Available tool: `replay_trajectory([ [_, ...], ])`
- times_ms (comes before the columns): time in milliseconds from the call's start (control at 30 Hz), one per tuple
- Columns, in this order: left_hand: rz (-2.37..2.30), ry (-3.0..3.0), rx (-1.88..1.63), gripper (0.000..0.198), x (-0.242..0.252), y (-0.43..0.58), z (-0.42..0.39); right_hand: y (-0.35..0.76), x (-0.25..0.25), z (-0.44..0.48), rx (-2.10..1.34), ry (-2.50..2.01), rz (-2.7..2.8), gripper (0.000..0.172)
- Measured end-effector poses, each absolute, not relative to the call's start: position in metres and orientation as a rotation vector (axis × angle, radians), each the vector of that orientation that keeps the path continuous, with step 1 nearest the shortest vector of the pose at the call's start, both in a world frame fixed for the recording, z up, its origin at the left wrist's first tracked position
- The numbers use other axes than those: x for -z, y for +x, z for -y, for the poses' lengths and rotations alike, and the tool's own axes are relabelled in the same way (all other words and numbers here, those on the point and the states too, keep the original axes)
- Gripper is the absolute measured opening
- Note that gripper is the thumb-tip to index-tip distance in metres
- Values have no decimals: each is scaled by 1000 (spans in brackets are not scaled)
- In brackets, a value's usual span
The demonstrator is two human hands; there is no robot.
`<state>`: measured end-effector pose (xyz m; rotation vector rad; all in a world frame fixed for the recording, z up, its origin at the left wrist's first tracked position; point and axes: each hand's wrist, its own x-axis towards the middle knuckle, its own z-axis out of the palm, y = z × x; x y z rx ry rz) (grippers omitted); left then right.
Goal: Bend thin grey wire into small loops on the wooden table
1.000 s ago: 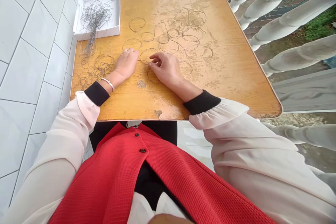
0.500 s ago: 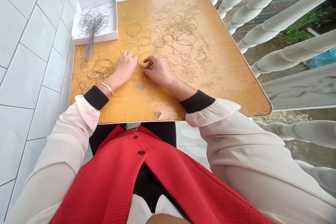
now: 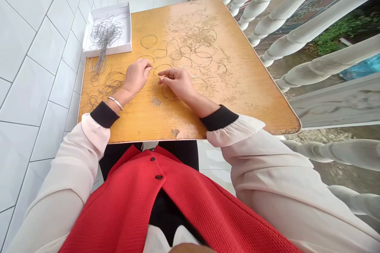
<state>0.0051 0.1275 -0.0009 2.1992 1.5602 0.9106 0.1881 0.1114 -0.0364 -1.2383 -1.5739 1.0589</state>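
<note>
My left hand [image 3: 137, 75] is closed in a pinch above the table, its fingertips near the middle wire rings; what it pinches is too small to make out. Just to its right, my right hand [image 3: 178, 82] has thumb and forefinger close together, and anything between them is too thin to tell. Between and beyond the hands lie several thin wire rings [image 3: 181, 62], some overlapping. A tangled heap of wire loops [image 3: 114, 83] lies left of my left hand. Loose thin wires [image 3: 103, 37] form a bundle in a white box, with one end hanging over its edge.
The white box [image 3: 122, 48] stands at the table's back left, beside a tiled wall [image 3: 47, 71]. The wooden table [image 3: 252, 99] has worn patches and a rounded right corner. A white baluster railing [image 3: 308, 31] runs along the right side.
The view has shifted slightly, so the table's far edge sits lower. My left hand has turned, its fingertips now pinched and pointing right. My right thumb and forefinger have straightened toward the left hand.
</note>
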Motion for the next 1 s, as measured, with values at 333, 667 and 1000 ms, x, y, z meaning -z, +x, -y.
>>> replay_trajectory([
  [333, -1303, 1621, -952, 27, -21, 20, -106, 183, 22, -99, -1248, -1068, 1446, 12],
  [667, -1218, 1302, -926, 28, -26, 15, -107, 187, 19, -95, -1289, -1086, 1462, 11],
  [1000, -1167, 1428, -848, 28, -29, 13, -104, 185, 19, -95, -1297, -1052, 1385, 24],
])
